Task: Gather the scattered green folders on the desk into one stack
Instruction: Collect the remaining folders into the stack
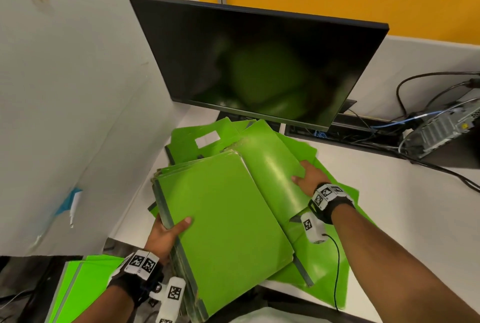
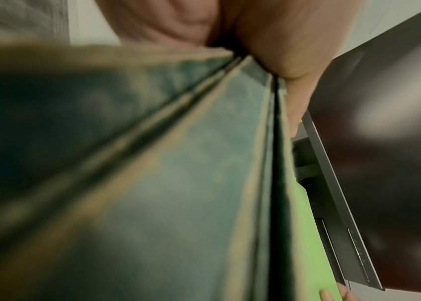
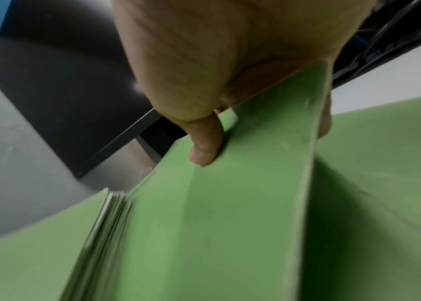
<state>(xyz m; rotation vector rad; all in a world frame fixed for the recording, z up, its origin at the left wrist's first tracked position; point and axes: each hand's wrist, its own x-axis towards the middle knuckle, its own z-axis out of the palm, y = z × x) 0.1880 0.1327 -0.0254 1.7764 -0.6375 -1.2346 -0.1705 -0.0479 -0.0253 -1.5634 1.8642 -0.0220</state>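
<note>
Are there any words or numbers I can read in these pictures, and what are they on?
None can be read.
White label on a far folder: looks blank.
Wrist tags: black-and-white square codes, no letters.
Yellow sticker on the computer box: too small.
Monitor: dark; the marks on its lower edge are blurred.
</note>
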